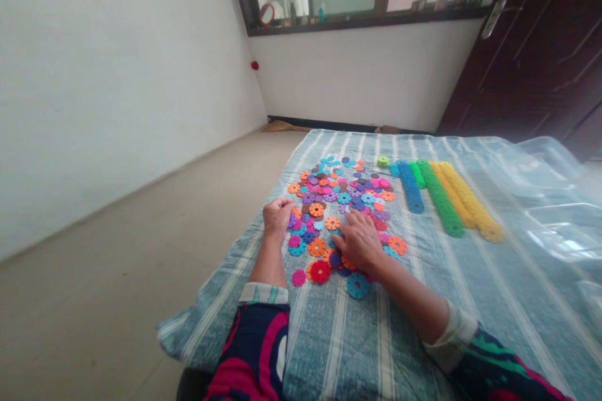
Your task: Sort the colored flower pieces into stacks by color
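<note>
Many loose notched plastic discs (pixel 316 247) in orange, pink, purple, blue, red and brown lie spread over the striped cloth. At the left edge of this spread is my left hand (pixel 277 216), its fingers curled together; whatever they might hold is hidden. My right hand (pixel 361 239) reaches over the middle right of the discs, palm down, with thumb and fingers apart and the fingertips among the pieces. Close below it lie a large blue disc (pixel 358 286) and a red disc (pixel 320 272).
Right of the loose discs lie rows of sorted discs: a blue row (pixel 411 188), a green row (pixel 441 200) and a yellow row (pixel 470 203). A small light-green stack (pixel 382 161) sits behind. Clear plastic boxes (pixel 536 166) stand at the right on the striped cloth (pixel 338 338).
</note>
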`<state>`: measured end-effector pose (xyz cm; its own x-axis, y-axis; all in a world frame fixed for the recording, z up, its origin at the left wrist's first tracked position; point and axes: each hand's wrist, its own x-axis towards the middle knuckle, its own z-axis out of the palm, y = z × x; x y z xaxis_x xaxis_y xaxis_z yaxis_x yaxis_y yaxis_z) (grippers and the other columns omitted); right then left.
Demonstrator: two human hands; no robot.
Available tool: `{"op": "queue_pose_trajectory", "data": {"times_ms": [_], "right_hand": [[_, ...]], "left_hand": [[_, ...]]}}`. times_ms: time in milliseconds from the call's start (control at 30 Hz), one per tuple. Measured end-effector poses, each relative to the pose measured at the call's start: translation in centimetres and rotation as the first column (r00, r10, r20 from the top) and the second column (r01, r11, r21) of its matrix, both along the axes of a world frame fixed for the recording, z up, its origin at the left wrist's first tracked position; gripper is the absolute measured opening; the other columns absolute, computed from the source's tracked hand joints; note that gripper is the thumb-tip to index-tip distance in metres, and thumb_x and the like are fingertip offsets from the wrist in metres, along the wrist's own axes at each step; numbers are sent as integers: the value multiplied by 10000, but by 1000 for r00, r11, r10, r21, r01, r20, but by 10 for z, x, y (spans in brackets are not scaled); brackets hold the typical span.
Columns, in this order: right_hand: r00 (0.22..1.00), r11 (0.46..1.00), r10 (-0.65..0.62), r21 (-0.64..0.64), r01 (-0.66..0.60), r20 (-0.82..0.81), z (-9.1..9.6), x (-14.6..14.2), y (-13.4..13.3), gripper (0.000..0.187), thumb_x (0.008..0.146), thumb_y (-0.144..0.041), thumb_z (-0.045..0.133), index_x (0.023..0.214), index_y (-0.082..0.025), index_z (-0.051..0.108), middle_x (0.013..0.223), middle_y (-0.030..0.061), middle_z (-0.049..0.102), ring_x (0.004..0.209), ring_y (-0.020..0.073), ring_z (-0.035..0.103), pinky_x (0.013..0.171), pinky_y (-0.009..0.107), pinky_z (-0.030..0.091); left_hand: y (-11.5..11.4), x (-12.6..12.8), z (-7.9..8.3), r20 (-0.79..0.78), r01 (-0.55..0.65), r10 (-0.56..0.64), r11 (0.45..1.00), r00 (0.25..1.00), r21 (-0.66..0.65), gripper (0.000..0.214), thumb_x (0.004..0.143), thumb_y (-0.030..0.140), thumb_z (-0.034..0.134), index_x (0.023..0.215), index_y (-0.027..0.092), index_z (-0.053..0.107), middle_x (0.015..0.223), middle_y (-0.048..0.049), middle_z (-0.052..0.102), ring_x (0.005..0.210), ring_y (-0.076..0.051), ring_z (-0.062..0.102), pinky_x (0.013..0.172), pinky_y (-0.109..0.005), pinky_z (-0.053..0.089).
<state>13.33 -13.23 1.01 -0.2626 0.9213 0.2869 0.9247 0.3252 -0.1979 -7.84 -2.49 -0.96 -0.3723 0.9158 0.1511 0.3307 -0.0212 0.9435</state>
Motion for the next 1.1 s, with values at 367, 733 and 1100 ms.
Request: {"op": "queue_pose_trajectory", "data": {"times_ms": [367, 733, 1100], "right_hand": [[999, 995, -44, -90, 46, 26, 9, -7, 12, 304, 883, -421, 512, 915, -184, 699, 1175, 131, 581, 1159, 284, 433, 948, 421, 320], [996, 990, -78, -120, 72, -45, 7, -21, 19, 152, 818, -282, 559, 859, -163, 646, 1006, 112, 616, 1054, 256, 471, 879, 368, 329], [984, 999, -38, 4, 39, -175, -1, -15, 29, 79, 801, -239, 595, 856, -192, 625, 971, 64, 618, 993, 212, 494, 869, 334, 327]], "left_hand": [[-4, 2, 3, 95, 24, -23, 1000, 995, -10, 200, 530, 286, 625, 668, 153, 683, 534, 32, 597, 473, -96, 494, 467, -200, 375], [-12, -1, 13, 62, 169, -166, 984, 984, -48, 260, 530, 340, 687, 699, 143, 675, 585, 3, 628, 514, -116, 539, 508, -221, 421], [-7, -10, 33, -515, 397, -400, 910, 759, -122, 159, 486, 343, 707, 534, 209, 636, 728, -22, 650, 757, -205, 593, 733, -293, 457]]}}
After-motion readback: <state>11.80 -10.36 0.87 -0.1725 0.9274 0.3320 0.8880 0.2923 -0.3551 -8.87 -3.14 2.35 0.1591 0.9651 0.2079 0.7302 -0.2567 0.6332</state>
